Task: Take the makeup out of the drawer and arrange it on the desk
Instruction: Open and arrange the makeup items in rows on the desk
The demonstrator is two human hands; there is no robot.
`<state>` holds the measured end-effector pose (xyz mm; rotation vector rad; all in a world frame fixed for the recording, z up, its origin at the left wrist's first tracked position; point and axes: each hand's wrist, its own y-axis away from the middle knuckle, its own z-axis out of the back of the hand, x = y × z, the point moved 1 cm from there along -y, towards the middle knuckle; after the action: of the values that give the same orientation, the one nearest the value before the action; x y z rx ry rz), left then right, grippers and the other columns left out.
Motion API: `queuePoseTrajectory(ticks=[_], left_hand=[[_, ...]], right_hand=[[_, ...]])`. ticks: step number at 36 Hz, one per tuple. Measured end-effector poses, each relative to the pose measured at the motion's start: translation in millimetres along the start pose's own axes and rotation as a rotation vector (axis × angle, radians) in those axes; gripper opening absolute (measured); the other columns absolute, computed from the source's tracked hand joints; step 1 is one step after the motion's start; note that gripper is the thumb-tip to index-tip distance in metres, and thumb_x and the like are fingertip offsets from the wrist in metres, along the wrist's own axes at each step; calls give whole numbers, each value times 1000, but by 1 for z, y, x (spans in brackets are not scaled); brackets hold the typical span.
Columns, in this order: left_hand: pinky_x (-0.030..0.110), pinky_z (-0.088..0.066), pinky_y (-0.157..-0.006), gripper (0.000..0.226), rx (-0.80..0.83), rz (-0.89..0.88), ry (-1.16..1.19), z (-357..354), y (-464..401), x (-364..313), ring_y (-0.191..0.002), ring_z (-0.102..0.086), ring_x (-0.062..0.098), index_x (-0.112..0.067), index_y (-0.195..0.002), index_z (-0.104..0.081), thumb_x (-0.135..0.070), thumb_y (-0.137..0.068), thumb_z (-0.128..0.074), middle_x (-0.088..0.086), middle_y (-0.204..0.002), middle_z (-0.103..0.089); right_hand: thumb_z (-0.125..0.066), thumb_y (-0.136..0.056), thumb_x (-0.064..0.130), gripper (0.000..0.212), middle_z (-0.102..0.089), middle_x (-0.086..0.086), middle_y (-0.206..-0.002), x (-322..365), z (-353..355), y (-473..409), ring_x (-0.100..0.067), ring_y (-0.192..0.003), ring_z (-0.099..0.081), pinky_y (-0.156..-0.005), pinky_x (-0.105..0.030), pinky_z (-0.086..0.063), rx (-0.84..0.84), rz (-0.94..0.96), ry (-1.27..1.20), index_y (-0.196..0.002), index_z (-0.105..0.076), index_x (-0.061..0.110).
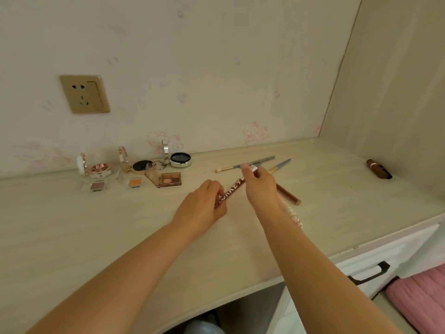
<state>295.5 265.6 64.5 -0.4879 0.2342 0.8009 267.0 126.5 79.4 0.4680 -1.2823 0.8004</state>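
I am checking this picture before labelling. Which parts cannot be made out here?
Head view only:
- Red-brown lettered pencil: both ends hidden by left hand and right hand.
- White drawer with black handle: cut by right edge.
- Pale lettered tube: blurred, partly behind right forearm.

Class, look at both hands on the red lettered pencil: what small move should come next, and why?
Probably lay the red lettered pencil down beside the brown pencil on the desk: the left hand and right hand grip its ends, and other slim items already lie there.

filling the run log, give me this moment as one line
both hands on red pencil | left hand grips lower end | right hand pinches top | compacts lined at wall | drawer closed
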Motion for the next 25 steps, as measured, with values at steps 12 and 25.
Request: queuePoseTrajectory(ticks=[12,25], left_hand=[[29,-47,-59,21,-308,179,-50,52,80,88,-72,-56,11,-22,-96,-59,-39,-84,-64,-12,-92,-51],[20,-41,-63,14,-420,398,62,85,139,153,-74,-53,4,-26,-86,-63,-34,-79,-70,-14,-83,-53]], right_hand=[[-55,-93,32,30,-51,1,-59,6,-104,66,-12,-52,-45,-58,-26,-43,288,-137,-382,-74,-58,10],[-45,-96,36,37,-44,0,-57,11,-187,102,-15,-54,-39,-61,-33,-34,419,73,-179,-69,-52,11]])
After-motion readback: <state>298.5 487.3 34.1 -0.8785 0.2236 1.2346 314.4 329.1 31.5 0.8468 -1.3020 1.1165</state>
